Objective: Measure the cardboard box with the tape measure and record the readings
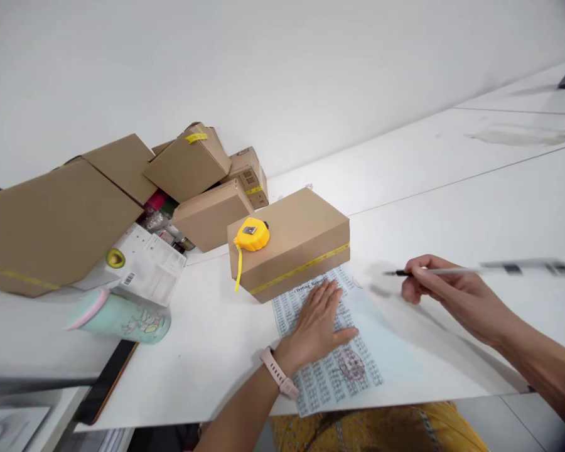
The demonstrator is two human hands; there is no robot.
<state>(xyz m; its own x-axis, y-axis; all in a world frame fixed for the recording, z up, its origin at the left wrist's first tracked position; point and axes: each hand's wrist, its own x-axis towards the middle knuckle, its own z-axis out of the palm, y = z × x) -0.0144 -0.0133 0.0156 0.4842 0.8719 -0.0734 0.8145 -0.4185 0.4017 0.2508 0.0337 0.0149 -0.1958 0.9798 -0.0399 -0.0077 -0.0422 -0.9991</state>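
My left hand (317, 323) lies flat, fingers stretched out, on a printed sheet of paper (311, 392) headed "Testing Report" with a round red stamp low on it. Part of the text is covered by the hand. Between the fingertips of my right hand (433, 279) is a pen (452, 271), its dark tip pointing left and held above the white table to the right of the paper. The pen's far end is blurred. Just behind the sheet stands a cardboard box (306, 232) with a yellow tape measure (253, 235) on top, its yellow blade hanging over the edge.
More cardboard boxes (188, 166) are piled at the back left against the wall. A mint-green bottle (132, 317) with a pink rim stands at the left, beside a white printed carton (157, 267). The white table (499, 207) stretches away to the right.
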